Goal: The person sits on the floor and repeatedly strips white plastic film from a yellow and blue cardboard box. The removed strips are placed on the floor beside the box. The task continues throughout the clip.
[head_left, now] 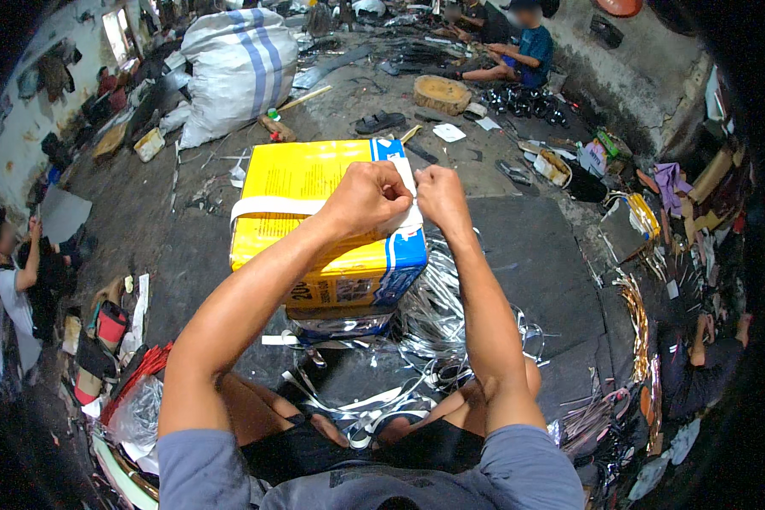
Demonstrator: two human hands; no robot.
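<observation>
Indoors, yellow box, littered floor, stained wall

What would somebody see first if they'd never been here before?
Probably the bright yellow and blue box in the middle, with a white band across its top and the person's left hand and right hand close together at its right end. Next might come the big white sack with blue stripes, at the upper left, and the shiny silvery strips beside the box, toward the person's legs.
</observation>
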